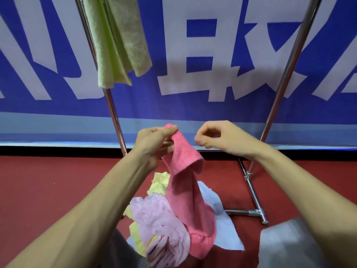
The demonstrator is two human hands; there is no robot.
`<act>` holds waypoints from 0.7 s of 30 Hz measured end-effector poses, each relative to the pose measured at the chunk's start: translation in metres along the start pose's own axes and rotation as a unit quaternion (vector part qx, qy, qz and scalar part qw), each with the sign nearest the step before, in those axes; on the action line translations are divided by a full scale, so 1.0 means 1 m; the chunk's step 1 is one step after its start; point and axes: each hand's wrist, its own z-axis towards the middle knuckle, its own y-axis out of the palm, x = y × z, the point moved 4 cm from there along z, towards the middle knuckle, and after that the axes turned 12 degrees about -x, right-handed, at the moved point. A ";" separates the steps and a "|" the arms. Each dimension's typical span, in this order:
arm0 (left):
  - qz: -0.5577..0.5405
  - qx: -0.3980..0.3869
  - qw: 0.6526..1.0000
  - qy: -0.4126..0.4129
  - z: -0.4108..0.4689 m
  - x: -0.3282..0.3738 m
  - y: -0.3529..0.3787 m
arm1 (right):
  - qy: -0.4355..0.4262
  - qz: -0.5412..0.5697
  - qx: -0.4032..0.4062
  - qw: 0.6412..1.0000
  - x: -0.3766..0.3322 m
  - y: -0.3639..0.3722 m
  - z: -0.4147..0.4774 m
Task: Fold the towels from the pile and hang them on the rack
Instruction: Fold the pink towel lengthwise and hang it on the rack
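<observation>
My left hand (152, 141) pinches the top corner of a pink towel (185, 192), which hangs down limp onto the pile. My right hand (220, 138) hovers just right of that corner, fingers curled and holding nothing. Below lies the pile: a pale lilac towel (154, 215), a yellow towel (159, 183) and a white towel (222, 225) on the red floor. Folded green towels (117, 41) hang from the rack at the upper left. The rack's metal poles (114, 111) slant up on both sides; its top bar is out of view.
A blue banner with large white characters (202, 60) covers the wall behind the rack. The rack's foot bar (255, 200) lies on the red floor (48, 190) to the right of the pile. My grey-clad knees show at the bottom edge.
</observation>
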 end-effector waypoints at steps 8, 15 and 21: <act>-0.065 0.044 0.997 -0.011 -0.004 0.003 -0.007 | 0.003 -0.136 0.003 0.991 0.004 0.024 0.012; 0.051 -0.021 0.998 0.006 -0.005 0.006 0.004 | 0.006 0.091 0.081 0.993 -0.004 0.006 0.011; 0.171 -0.137 0.976 -0.010 -0.012 -0.007 0.027 | 0.075 0.208 0.129 0.967 0.009 -0.002 0.006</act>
